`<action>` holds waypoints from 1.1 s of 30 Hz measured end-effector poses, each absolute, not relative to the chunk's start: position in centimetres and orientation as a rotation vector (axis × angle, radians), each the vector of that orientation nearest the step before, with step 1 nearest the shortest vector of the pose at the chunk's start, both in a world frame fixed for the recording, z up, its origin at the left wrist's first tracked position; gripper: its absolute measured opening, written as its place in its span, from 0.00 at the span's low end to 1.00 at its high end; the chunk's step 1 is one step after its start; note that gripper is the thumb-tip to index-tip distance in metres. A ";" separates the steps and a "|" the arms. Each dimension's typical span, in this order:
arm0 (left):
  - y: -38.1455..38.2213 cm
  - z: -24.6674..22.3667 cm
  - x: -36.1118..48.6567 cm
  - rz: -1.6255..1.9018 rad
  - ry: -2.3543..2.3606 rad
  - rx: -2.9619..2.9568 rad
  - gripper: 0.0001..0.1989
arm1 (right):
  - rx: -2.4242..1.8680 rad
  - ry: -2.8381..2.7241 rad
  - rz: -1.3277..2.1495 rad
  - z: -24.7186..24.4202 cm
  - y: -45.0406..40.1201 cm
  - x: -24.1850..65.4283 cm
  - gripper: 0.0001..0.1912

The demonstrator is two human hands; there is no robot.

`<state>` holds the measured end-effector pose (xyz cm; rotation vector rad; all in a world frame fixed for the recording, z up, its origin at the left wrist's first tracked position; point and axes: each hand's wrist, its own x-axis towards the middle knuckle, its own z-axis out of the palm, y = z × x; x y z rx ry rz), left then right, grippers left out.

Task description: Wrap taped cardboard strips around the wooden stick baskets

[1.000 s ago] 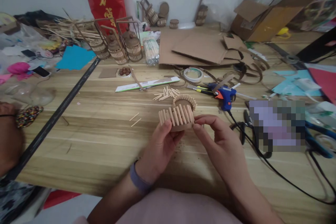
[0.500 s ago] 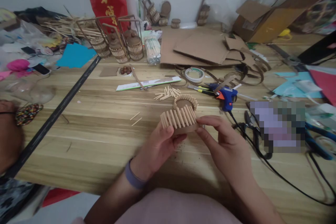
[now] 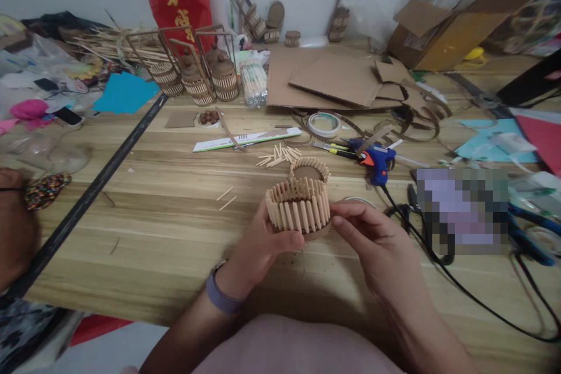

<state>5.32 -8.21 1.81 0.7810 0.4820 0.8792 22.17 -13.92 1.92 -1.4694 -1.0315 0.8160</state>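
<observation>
A small round stick basket (image 3: 300, 216), its upright wooden sticks ringing a brown cardboard base, is raised above the table. My left hand (image 3: 263, 236) grips it from the left, thumb along the front of the base and fingers hidden behind and below. At the right edge of the base, my right hand (image 3: 368, 234) pinches with thumb and forefinger. A second stick ring (image 3: 310, 170) on a cardboard disc stands just behind. Cut sticks (image 3: 280, 155) lie in a loose pile beyond, and two single sticks (image 3: 228, 203) rest to the left.
A blue glue gun (image 3: 379, 160) lies at right, its black cord running toward the front edge. Scissors (image 3: 412, 216), a tape roll (image 3: 324, 124) and cardboard sheets (image 3: 324, 76) surround the work. Finished baskets (image 3: 225, 79) stand behind. Another person's arm (image 3: 17, 228) rests at far left.
The basket has tilted more upright, so its open top and inner wall now show. My left thumb has shifted down and right across its front. My right hand stays at the right edge.
</observation>
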 end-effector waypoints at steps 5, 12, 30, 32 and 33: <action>-8.3 1.8 5.2 0.958 0.570 0.857 0.39 | -1.472 -0.998 0.926 2.1 -13.6 22.6 0.10; -7.6 1.8 5.0 1.211 0.968 1.020 0.40 | -1.688 -1.290 0.693 3.5 -15.0 23.4 0.08; -7.9 1.9 4.8 1.064 0.686 0.933 0.41 | -1.670 -1.335 0.622 4.5 -14.1 24.9 0.08; -8.0 1.9 4.8 1.047 0.671 0.949 0.42 | -1.669 -1.337 0.636 4.6 -13.8 24.9 0.09; -8.0 1.9 4.8 1.048 0.666 0.956 0.43 | -1.670 -1.335 0.646 4.6 -13.7 24.9 0.09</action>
